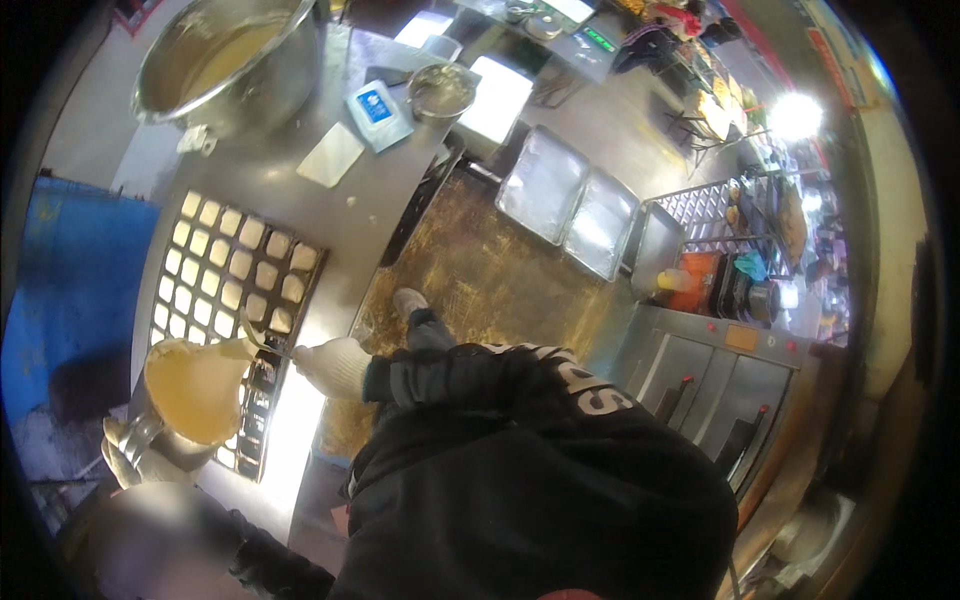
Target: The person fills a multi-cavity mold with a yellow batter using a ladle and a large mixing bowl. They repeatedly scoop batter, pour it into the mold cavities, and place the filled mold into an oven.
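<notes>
My left hand [150, 466], in a light glove, grips the handle of a metal pitcher [135, 433] at the lower left. Pale yellow batter [191, 390] fills the pitcher, which tips toward its spout above a dark multi-cup baking mould [324, 259]. In a white knitted glove, my right hand [335, 369] holds a thin scraper or spatula [259, 339] against the spout. Pale batter sits in many cups on the mould's far side. Several cups near my right hand look dark and unfilled. The pitcher hides part of the mould, and a blurred patch covers the area below my left hand.
A large steel mixing bowl [225, 67] with batter stands on the steel worktable [352, 225]. Near it lie a wipes packet [379, 112], a white cloth or sheet [331, 155] and a smaller metal bowl [442, 90]. Metal trays [544, 184] and an oven [720, 375] stand across the floor.
</notes>
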Tool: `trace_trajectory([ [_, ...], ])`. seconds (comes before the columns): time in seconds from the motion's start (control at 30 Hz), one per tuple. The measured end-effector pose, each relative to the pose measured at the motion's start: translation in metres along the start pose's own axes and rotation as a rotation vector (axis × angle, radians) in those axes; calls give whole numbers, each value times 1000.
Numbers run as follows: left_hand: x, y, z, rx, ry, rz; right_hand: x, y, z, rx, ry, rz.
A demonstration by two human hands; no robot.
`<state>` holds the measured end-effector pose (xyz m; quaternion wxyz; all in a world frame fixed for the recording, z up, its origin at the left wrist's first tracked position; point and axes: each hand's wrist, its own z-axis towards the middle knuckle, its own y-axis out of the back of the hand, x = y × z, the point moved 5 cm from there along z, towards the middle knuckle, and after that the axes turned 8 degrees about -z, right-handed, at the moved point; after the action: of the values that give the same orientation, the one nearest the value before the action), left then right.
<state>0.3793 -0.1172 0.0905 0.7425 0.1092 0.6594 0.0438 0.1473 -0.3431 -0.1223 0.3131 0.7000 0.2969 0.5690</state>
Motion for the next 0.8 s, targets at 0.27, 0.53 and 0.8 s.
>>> trace_trajectory([
  [0.27,-49,-20,-30,-58,-477,409,19,-5,5,-24,78,222],
  [0.53,-97,-48,-42,-100,-610,598,-9,0,6,30,-135,84],
  [0.8,-134,-59,-61,-78,-809,827,47,32,-2,-176,104,330],
])
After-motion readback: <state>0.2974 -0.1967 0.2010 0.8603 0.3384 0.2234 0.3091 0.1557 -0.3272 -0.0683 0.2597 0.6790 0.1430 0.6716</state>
